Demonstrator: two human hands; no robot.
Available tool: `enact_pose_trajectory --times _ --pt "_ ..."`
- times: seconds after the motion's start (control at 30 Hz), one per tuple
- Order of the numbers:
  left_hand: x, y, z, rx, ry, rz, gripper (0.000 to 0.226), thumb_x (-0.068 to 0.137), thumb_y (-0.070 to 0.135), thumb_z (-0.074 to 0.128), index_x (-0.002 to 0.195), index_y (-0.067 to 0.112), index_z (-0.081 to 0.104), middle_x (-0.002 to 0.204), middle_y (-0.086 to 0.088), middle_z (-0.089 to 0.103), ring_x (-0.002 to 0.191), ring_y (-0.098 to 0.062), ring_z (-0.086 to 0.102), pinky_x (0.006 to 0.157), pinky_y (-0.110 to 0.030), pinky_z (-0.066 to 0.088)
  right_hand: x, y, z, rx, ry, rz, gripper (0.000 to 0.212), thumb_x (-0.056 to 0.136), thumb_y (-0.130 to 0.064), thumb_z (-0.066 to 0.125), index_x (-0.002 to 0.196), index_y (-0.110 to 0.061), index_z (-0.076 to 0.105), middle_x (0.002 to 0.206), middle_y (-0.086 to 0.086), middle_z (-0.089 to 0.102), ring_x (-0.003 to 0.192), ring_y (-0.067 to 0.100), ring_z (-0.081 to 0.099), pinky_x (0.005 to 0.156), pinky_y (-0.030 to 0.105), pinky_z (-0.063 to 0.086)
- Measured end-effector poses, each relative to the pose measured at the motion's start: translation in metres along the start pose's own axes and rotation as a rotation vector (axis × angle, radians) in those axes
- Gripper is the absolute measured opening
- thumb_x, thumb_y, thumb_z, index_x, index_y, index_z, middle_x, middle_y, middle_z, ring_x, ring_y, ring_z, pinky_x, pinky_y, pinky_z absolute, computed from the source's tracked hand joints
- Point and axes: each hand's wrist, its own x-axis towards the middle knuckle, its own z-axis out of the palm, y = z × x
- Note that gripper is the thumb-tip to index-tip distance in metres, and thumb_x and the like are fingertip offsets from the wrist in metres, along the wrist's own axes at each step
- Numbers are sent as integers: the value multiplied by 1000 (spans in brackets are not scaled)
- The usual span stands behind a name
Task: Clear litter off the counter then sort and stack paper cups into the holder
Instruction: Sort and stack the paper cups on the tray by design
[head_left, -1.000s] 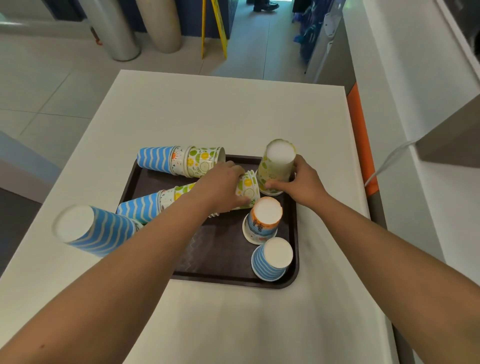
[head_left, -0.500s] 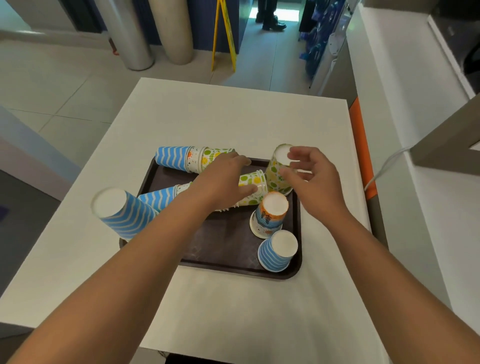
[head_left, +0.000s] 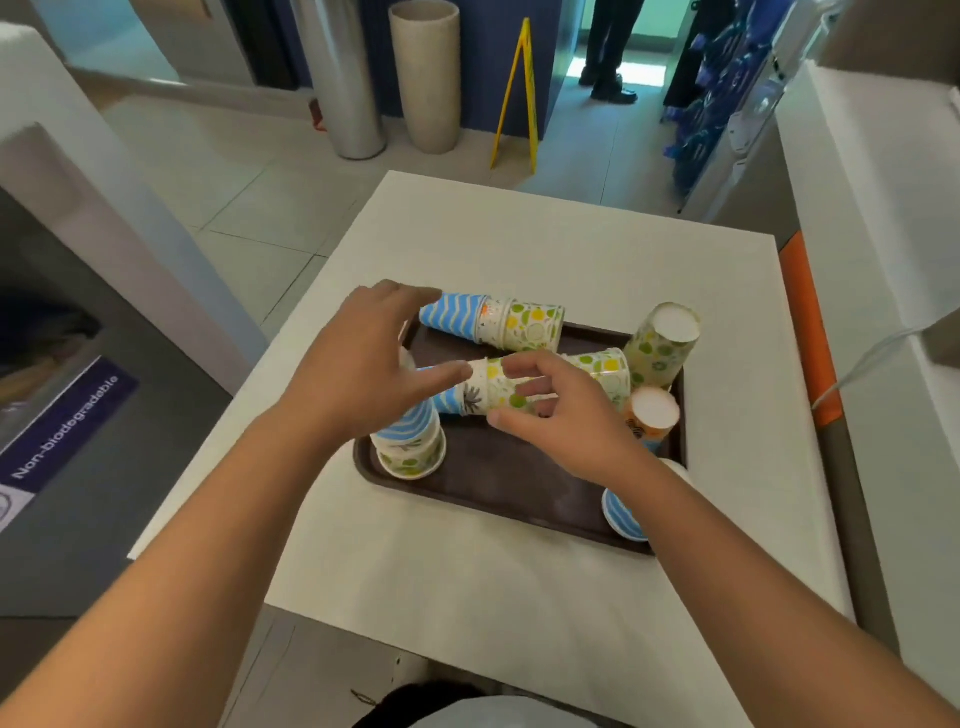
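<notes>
A dark brown tray (head_left: 483, 483) sits on the white counter (head_left: 571, 244). Along its back edge lies a stack of blue-striped and green-fruit cups (head_left: 493, 325). A second lying stack (head_left: 602, 369) crosses the middle, and my right hand (head_left: 566, 421) curls its fingers and thumb around it. My left hand (head_left: 358, 374) hovers with spread fingers over an upside-down blue-striped cup set on a green cup (head_left: 410, 444) at the tray's front left. Upside down at the right stand a green cup (head_left: 662, 345), an orange cup (head_left: 652, 415) and a blue-striped cup (head_left: 621, 514), the last partly hidden by my forearm.
A bin labelled "Non-biodegradable" (head_left: 67, 426) stands left of the counter. An orange strip (head_left: 808, 332) and a higher white ledge (head_left: 883, 234) with a cable (head_left: 872, 358) border the right. Beyond are a yellow floor sign (head_left: 514, 98), two cylinders and a person's legs (head_left: 608, 52).
My right hand left the upside-down green cup and moved onto the lying middle stack. My left hand came off that stack. The blue cup now sits on a green cup at the tray's front left.
</notes>
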Motion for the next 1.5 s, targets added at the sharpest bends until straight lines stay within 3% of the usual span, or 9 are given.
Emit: enact_pose_trajectory --times 0.17,0.3,0.43,0.53,0.73,0.93,1.07,1.27,1.5 --pt "-22 -47 3 -231 -62 -157 92 61 54 86 139 25 46 133 9 53 119 -8 50 101 -28 42 11 -9 48 -49 -58 7 78 67 -39 86 134 -27 49 131 -15 53 116 0 52 97 23 46" --pt "-26 -68 15 -351 -100 -148 74 64 39 89 128 25 54 121 11 61 106 -2 58 94 -25 50 18 -11 82 -59 -47 12 95 61 -43 88 142 -29 40 141 -13 47 129 4 44 104 27 40" --pt "-21 -74 21 -443 -118 -99 60 65 37 89 117 25 61 112 11 66 102 -2 62 89 -27 54 25 -17 103 74 -20 -12 79 63 -29 89 129 -32 47 125 -14 59 114 -2 55 92 19 47" --pt "-13 -76 22 -504 -165 -67 58 66 38 89 115 27 61 112 13 66 103 1 62 91 -24 53 28 -18 108 108 60 16 70 66 -35 84 125 -30 49 118 -13 62 108 2 60 89 26 53" --pt "-7 -92 24 -570 -222 -78 85 65 47 86 136 16 53 132 9 59 119 0 56 102 -21 47 31 -15 83 101 172 105 59 71 -36 83 121 -28 52 108 -25 60 94 -14 57 79 7 48" --pt "-9 -87 45 -549 -342 -50 89 65 42 88 140 18 46 136 9 54 120 -2 52 100 -18 43 30 -7 64 180 219 186 59 67 -34 87 119 -21 63 112 -7 71 100 7 69 89 38 57" --pt "-6 -78 63 -609 -453 -86 98 62 45 89 143 22 40 136 12 53 124 -3 50 103 -24 43 26 -15 58 232 230 178 50 69 -27 85 115 -20 64 109 -6 73 97 8 70 88 35 57" --pt "-4 -66 77 -674 -477 -98 87 63 37 91 135 29 44 121 17 61 101 10 57 82 -13 46 21 -22 51 187 199 173 47 69 -23 85 111 -25 64 108 -8 73 97 6 70 88 33 57" --pt "-7 -74 90 -584 -474 -92 85 57 46 91 130 29 52 118 15 65 109 -1 61 97 -30 51 20 -36 31 245 310 122 63 61 -39 85 116 -16 65 112 -4 72 102 11 69 92 40 55"
